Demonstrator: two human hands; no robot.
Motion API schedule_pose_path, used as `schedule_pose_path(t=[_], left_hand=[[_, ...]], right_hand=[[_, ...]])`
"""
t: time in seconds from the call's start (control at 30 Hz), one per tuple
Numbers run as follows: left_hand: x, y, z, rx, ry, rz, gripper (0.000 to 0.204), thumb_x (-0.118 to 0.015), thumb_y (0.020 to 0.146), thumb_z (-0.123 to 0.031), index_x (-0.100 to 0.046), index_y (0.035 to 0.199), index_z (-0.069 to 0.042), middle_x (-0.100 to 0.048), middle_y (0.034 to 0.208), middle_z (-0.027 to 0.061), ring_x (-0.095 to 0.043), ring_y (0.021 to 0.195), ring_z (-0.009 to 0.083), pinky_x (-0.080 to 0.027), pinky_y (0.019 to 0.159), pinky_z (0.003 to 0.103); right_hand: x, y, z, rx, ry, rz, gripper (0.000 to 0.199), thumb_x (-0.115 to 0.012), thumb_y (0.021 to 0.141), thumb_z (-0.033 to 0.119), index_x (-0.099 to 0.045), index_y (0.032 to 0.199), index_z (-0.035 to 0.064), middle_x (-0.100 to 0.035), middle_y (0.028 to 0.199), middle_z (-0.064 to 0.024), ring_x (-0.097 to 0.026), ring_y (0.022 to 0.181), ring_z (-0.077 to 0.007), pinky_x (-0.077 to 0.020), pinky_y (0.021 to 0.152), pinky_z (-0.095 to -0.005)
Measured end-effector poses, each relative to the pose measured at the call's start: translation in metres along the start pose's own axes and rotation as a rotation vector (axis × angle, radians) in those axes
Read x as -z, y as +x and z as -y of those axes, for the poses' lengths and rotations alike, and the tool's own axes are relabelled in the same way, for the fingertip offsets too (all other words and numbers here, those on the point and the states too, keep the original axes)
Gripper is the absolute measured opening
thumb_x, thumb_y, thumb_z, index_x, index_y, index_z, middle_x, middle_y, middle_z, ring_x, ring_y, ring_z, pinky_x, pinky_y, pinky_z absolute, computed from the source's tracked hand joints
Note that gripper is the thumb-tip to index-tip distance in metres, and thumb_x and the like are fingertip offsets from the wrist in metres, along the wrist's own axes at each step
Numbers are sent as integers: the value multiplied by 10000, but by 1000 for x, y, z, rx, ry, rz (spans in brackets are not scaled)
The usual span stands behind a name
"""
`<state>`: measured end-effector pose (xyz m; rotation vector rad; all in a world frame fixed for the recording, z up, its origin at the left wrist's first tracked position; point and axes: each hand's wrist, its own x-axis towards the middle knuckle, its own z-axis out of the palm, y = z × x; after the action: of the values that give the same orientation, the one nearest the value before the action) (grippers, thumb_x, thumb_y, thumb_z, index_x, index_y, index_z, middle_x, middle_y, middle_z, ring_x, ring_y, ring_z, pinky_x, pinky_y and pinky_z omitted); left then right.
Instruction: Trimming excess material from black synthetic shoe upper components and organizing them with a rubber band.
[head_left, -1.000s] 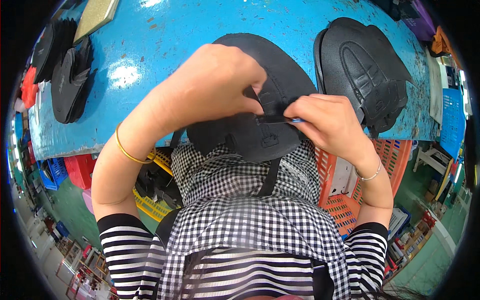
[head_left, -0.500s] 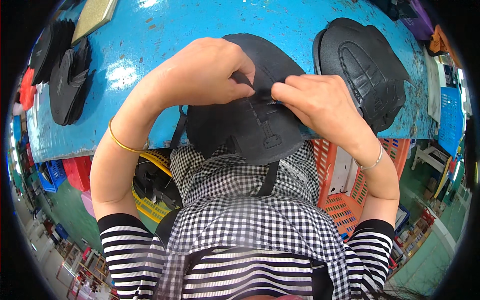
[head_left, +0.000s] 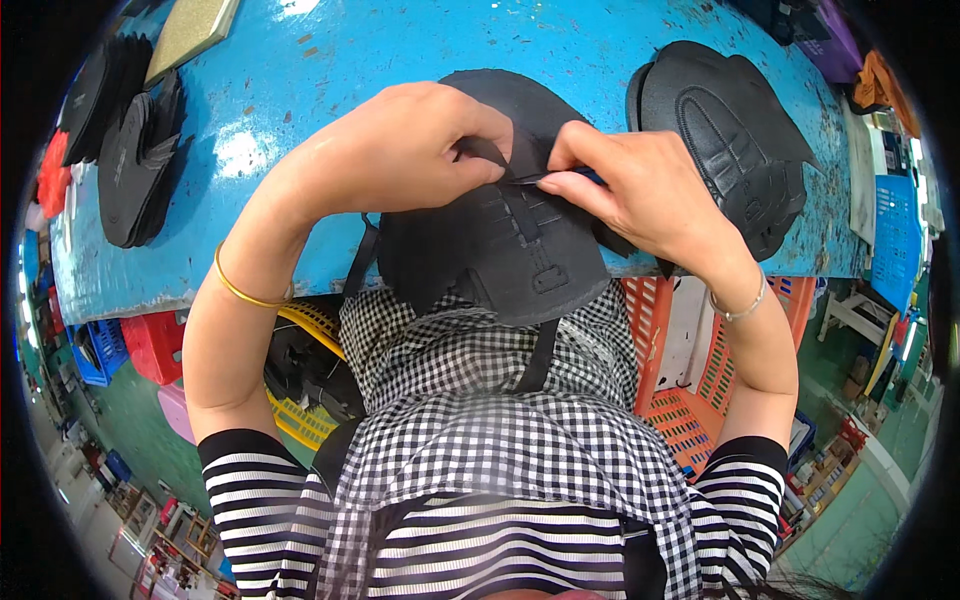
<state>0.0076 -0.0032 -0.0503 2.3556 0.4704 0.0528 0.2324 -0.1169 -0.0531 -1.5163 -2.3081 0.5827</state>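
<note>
Black shoe upper: left hand and right hand, grips pinched on its strap mid-threading; finished upper on table.

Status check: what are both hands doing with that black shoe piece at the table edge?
Left hand and right hand both pinching the black shoe upper. Upper overhangs the blue table edge. Nothing blocking.
</note>
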Motion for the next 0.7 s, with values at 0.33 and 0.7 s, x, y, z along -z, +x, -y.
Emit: schedule_pose_path(t=[0.33,0.7], left_hand=[[-3,-12,6,24,-43,-49,143,-667,858,-152,-650,948,-42,-644,814,141,-591,730,313,-461,653,382],[13,-26,17,193,-506,-223,194,-623,953,-198,-655,1035,-26,-538,720,-75,-472,631,25,-389,553,218]], right_hand=[[-2,5,13,15,-112,-81,294,-673,889,358,-563,932,88,-631,733,-73,-661,721,-280,-494,590,-389],[0,5,23,99,11,-185,187,-707,831,229,-582,912,116,-637,766,-46,-659,654,-246,-480,502,-368]])
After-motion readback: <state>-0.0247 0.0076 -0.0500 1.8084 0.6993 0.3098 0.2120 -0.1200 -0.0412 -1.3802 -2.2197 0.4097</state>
